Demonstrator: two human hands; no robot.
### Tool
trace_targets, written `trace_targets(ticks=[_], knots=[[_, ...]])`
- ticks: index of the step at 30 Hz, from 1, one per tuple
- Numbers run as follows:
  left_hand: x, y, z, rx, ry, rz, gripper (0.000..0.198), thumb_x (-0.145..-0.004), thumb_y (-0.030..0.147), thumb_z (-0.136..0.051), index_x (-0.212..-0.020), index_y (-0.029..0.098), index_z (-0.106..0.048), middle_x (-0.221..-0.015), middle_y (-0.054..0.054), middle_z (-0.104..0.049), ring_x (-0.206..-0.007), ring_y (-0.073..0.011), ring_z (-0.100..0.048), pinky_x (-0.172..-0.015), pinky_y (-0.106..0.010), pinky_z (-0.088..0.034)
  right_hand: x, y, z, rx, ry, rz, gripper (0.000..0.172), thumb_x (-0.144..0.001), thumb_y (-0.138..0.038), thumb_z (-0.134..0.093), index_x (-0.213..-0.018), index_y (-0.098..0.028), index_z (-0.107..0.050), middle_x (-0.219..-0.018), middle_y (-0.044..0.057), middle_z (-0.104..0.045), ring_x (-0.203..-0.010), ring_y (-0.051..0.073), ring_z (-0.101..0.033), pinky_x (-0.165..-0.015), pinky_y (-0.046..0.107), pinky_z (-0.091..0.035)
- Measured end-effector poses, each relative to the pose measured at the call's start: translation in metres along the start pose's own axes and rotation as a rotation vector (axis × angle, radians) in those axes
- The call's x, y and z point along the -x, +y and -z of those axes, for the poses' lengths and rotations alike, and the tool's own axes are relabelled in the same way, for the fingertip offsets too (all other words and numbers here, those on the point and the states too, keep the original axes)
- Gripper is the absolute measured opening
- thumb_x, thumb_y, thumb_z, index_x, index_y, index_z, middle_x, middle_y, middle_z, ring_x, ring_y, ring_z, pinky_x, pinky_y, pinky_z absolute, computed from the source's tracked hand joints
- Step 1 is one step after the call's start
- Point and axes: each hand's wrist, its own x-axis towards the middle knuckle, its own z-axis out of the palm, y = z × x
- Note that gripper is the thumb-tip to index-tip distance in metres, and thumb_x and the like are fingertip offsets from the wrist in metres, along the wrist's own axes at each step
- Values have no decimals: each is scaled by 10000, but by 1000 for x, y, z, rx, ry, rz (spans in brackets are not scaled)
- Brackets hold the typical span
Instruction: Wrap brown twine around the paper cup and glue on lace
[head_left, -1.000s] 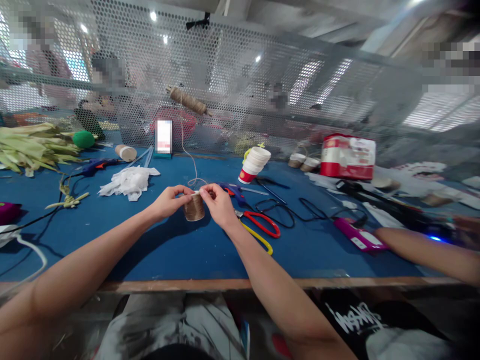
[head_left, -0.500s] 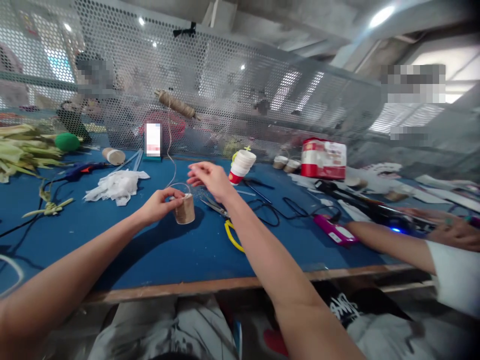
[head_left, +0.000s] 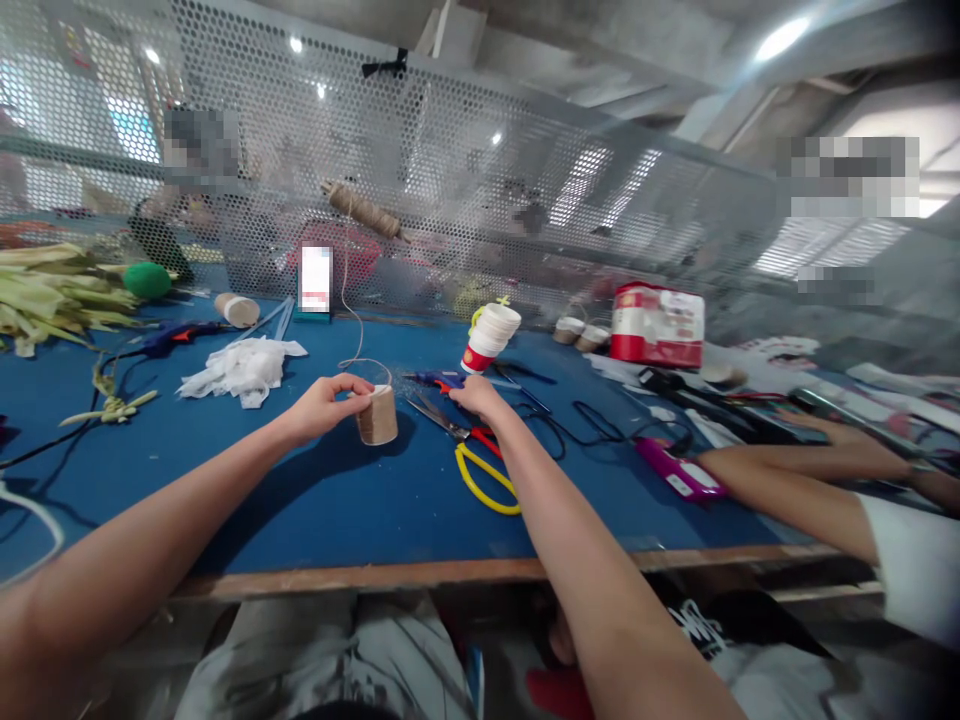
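My left hand [head_left: 330,405] pinches the rim of a small paper cup [head_left: 377,418] wrapped in brown twine, held just over the table with its side facing me. A loose strand of twine [head_left: 361,340] runs from the cup's top up to a spool [head_left: 365,213] on the mesh panel. To the right, my right hand [head_left: 478,394] has its fingers closed around the back part of a blue glue gun [head_left: 437,379], whose nozzle points left. Scissors with yellow and red handles [head_left: 484,480] lie open below that hand, partly under my forearm.
Stacked white paper cups [head_left: 491,335] stand behind my right hand. Crumpled white material [head_left: 241,370], another glue gun [head_left: 176,338] and a lit phone [head_left: 315,280] lie leftward. On the right are a red-and-white pack [head_left: 658,325], a purple box [head_left: 679,470] and a co-worker's arm [head_left: 787,490].
My right hand has come down and to the right from above the cup onto the blue glue gun. My left hand still holds the cup. The co-worker's hand has shifted.
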Motion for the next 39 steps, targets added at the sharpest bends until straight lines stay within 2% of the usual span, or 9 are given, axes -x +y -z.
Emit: trace_targets(ticks=[2,5,8,10,13,16,19,29,39], knots=[[0,-1,1,4,2,1,196,-696,319,-549,-756,138,-593,-1023,-99,-586,-952,-182,-528,-873,-326,-354,3,-9,4,-10,-10,-80,136,-532,-61,-582,-501,-164,-499,-377,-29,-463,-411,127,-499,-399,243,-380],[-2,-2,3,56,29,17,219,-697,333,-549,-768,129,-587,-1029,-104,-587,-932,-174,-534,-856,-315,-367,14,-29,14,-102,-10,-120,84,-593,-107,-565,-660,-147,-536,-497,-5,-550,-439,109,-516,-417,230,-405],[-3,-4,5,71,36,35,238,-688,346,-560,-780,128,-584,-1007,-98,-596,-915,-169,-537,-844,-305,-375,30,-52,24,-400,-112,-179,99,-637,-215,-579,-679,-134,-543,-535,12,-567,-440,95,-520,-436,226,-427],[-5,-6,5,71,49,38,250,-679,351,-569,-785,125,-582,-996,-95,-599,-908,-168,-538,-843,-303,-377,42,-64,25,-522,-142,-179,162,-632,-275,-601,-675,-126,-552,-528,10,-565,-412,86,-505,-407,214,-405],[-7,-8,7,96,119,45,266,-676,357,-566,-800,122,-576,-979,-93,-604,-902,-166,-539,-854,-307,-372,59,-74,17,-586,-118,-108,210,-654,-324,-581,-734,-130,-570,-475,-21,-536,-372,73,-463,-365,195,-367],[-9,-11,8,86,178,94,259,-674,354,-562,-798,129,-583,-945,-86,-618,-882,-170,-544,-838,-308,-378,70,-78,6,-545,-123,-71,213,-658,-342,-576,-712,-137,-566,-423,-39,-499,-352,74,-439,-347,192,-354],[-9,-13,9,53,179,133,246,-678,355,-556,-789,139,-590,-929,-81,-627,-858,-173,-549,-798,-300,-392,78,-80,1,-415,-182,-72,232,-672,-364,-562,-653,-132,-574,-399,-34,-481,-338,76,-435,-356,201,-367],[-7,-9,6,-18,182,98,221,-682,350,-549,-765,150,-591,-881,-67,-629,-820,-156,-540,-804,-294,-384,84,-86,-1,-188,-194,-52,275,-708,-386,-511,-588,-144,-566,-385,-18,-475,-326,88,-452,-383,223,-400],[-6,-5,4,-30,190,86,204,-681,338,-551,-739,146,-586,-875,-70,-631,-812,-157,-545,-800,-290,-389,89,-89,-5,-89,-156,-11,274,-712,-378,-509,-543,-167,-555,-373,-14,-489,-339,106,-479,-410,228,-401]])
